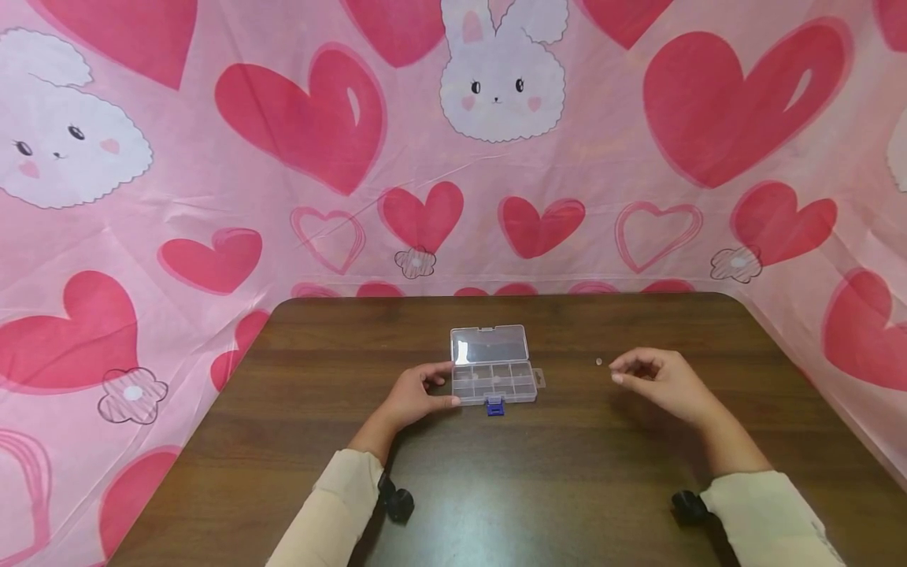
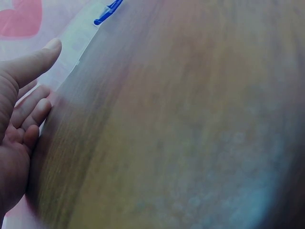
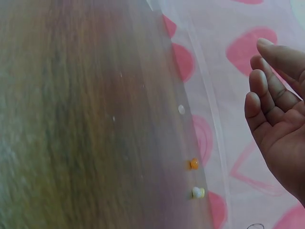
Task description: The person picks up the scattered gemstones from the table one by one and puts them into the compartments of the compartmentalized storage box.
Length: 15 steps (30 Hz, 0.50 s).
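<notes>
A clear plastic compartment box point(image 1: 464, 387) lies on the table with its lid point(image 1: 489, 345) raised at the back and a blue latch point(image 1: 495, 407) at the front. My left hand point(image 1: 418, 395) holds its left end, thumb at the front corner and fingers along the side toward the back. In the left wrist view the blue latch point(image 2: 107, 13) shows beyond the thumb. My right hand point(image 1: 662, 382) hovers to the right of the box, fingers bent and thumb near the index fingertip, nothing visible between them. Just left of those fingertips lies a small clear bead point(image 1: 598, 361).
The right wrist view shows a small whitish bead point(image 3: 181, 109), an orange piece point(image 3: 193, 164) and a white-and-yellow piece point(image 3: 198, 192) near the table's far edge. A pink heart-print cloth point(image 1: 496, 165) hangs behind the brown table point(image 1: 453, 488).
</notes>
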Each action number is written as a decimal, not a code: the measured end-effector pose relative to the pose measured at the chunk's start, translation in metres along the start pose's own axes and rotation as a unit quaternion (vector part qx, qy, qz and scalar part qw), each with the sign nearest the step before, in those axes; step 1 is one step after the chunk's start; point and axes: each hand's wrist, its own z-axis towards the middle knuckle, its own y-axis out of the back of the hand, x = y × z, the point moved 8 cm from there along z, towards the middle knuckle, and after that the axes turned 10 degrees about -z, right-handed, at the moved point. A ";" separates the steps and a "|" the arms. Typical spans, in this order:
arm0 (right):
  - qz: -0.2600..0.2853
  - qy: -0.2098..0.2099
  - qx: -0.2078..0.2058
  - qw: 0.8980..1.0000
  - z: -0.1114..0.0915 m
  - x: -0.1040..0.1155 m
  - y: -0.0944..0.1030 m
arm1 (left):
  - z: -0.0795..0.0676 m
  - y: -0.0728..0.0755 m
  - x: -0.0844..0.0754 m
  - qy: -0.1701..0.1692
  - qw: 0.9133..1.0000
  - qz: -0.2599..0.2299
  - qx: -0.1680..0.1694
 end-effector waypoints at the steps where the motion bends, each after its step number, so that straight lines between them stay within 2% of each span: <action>1: -0.001 0.001 0.001 1.000 0.000 0.001 -0.001 | 0.000 0.000 0.000 0.000 1.000 0.000 0.001; 15: -0.007 0.047 0.011 0.999 0.009 0.017 -0.014 | 0.000 0.000 0.002 0.012 1.000 -0.015 0.013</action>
